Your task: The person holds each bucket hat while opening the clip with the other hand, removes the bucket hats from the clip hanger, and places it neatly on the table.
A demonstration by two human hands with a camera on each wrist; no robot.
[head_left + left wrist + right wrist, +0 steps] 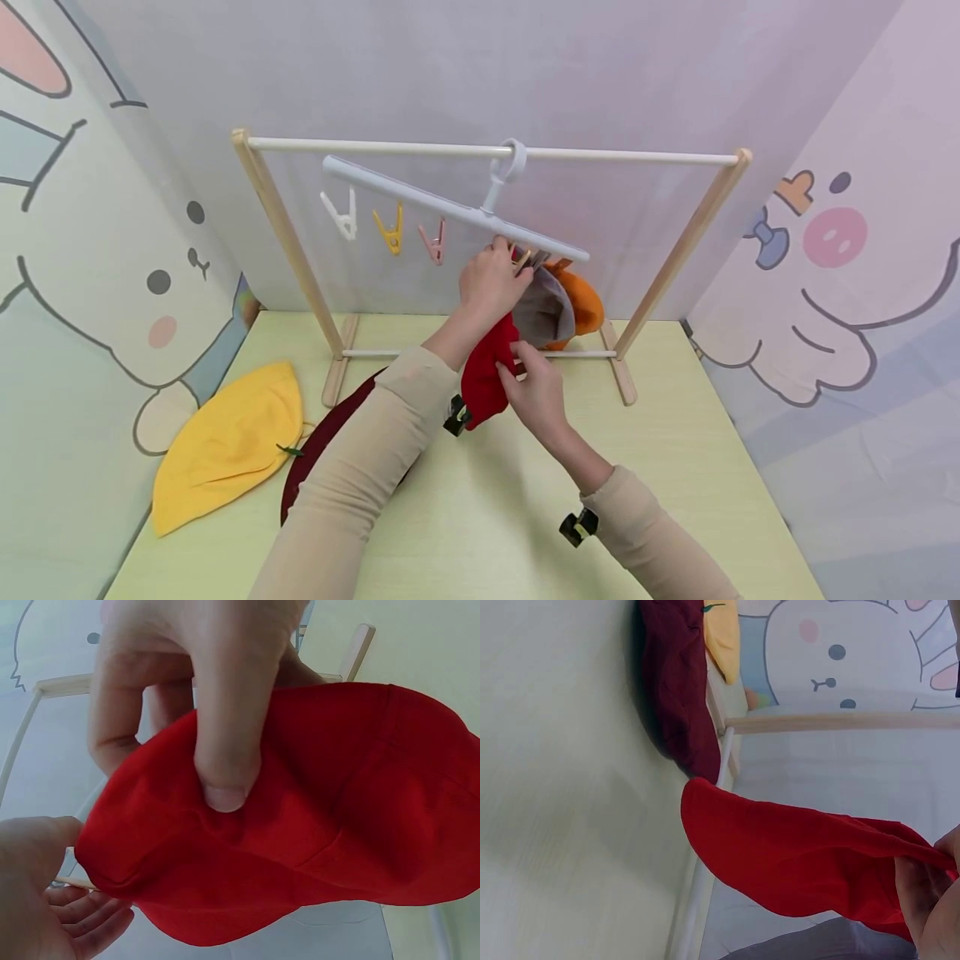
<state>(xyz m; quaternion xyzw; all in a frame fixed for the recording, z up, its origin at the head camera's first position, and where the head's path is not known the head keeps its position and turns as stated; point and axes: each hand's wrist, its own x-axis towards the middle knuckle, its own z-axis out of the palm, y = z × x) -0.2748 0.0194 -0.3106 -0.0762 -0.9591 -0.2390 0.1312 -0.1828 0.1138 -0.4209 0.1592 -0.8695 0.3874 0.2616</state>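
A limp red hat (pixel 486 375) hangs beneath a white hanger (pixel 450 208), whose bar tilts down to the right. My left hand (pixel 487 283) is up at the bar, pinching a wooden clothespin (pixel 522 262) above the hat. Lower down, my right hand (pixel 534 392) grips the hat's side; in the left wrist view its thumb presses into the red cloth (pixel 300 825). Just right of the hands hang a grey hat (pixel 542 304) and an orange hat (pixel 581 304). White (pixel 341 215), yellow (pixel 390 229) and pink (pixel 433 242) clothespins dangle from the hanger's left half.
The hanger hooks over the white rod (pixel 375 147) of a wooden-post stand (pixel 281 242). On the table (pixel 660 517) at left lie a yellow hat (pixel 232 442) and a dark red hat (pixel 330 437), partly behind my left sleeve. Printed curtains (pixel 847 317) enclose the sides.
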